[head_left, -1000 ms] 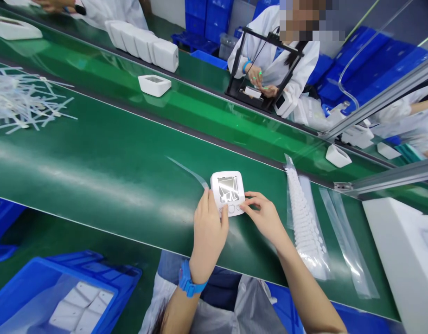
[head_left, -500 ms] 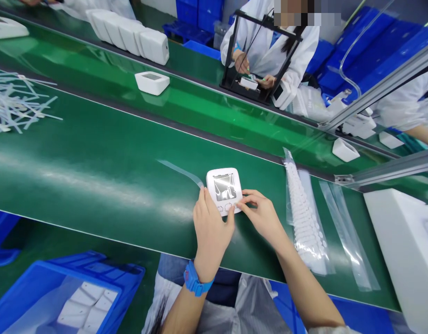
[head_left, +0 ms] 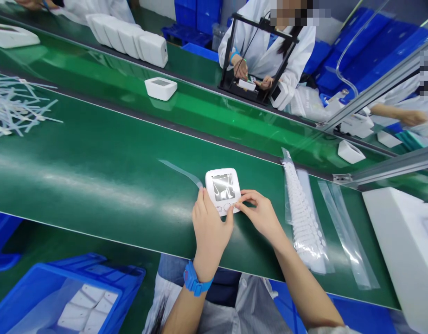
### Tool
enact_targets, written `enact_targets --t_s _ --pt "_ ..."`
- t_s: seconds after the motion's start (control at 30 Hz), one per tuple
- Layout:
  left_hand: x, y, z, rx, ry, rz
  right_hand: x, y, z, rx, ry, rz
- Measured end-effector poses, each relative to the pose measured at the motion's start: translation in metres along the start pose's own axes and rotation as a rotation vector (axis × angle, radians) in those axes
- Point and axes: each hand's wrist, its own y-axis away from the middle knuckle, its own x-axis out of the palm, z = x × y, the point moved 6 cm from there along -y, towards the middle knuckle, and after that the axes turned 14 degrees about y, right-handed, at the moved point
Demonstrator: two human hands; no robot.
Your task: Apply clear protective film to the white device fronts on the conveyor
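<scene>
A white blood pressure monitor (head_left: 224, 186) with a grey screen and buttons lies face up on the green bench in front of me. Wrapped along its left and lower edge is my left hand (head_left: 211, 222), thumb at the bottom edge. A clear strip (head_left: 181, 170) runs out to the left from by that hand's fingertips; whether they pinch it I cannot tell. My right hand (head_left: 258, 212) has its fingers and thumb closed on the monitor's lower right corner, over the right-hand button. Anything small between those fingertips is hidden.
Right of my hands lie a bag of white round stickers (head_left: 306, 222) and clear strips (head_left: 349, 236), then a white box (head_left: 401, 250). Used strips (head_left: 19, 104) pile up at left. Beyond, a green conveyor (head_left: 123, 79) carries white units. A co-worker (head_left: 265, 46) sits opposite. A blue bin (head_left: 36, 287) stands below.
On the conveyor, the white units have shifted to the right. My hands and the monitor have hardly moved. At the far right, a co-worker's arm has changed position.
</scene>
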Motion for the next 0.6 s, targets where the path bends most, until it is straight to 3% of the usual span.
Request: enact_targets --t_s 0.17,0.6 --pt "0.000 0.000 0.002 -0.010 0.014 -0.001 -0.002 -0.004 -0.006 0.035 -0.110 0.042" --pt "0.000 0.000 0.004 -0.024 0.059 0.003 0.002 0.000 -0.012 0.006 -0.101 -0.040"
